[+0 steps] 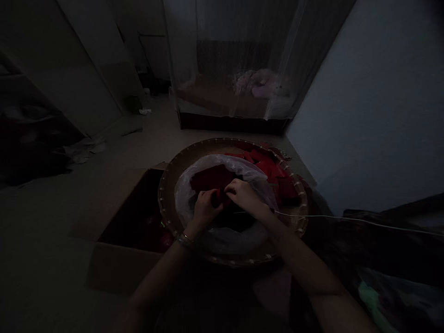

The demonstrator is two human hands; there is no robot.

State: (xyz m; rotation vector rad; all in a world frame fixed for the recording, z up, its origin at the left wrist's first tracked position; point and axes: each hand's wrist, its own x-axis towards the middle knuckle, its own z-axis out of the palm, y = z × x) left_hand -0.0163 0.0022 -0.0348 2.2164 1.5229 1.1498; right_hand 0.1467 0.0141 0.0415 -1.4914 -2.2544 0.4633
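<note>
The picture is very dark. My left hand (206, 206), with a bracelet at the wrist, is closed on a small dark red piece (219, 196), paper or cloth, I cannot tell which. Beside it my right hand (242, 192) is bent in a pinch at the same piece's right side; what lies between its fingertips is hidden. Both hands are over a clear plastic bag (187, 178) spread open in a round woven tray (169, 180). Inside the bag, just beyond my hands, lies darker red material (211, 177). Loose flat red pieces (265, 164) are heaped at the tray's right.
An open cardboard box (121, 261) with dark red things inside stands left of the tray. A thin white cord (347, 218) runs off to the right. Beyond are a netted bed (222, 101) and, at the right, a pale wall (374, 106).
</note>
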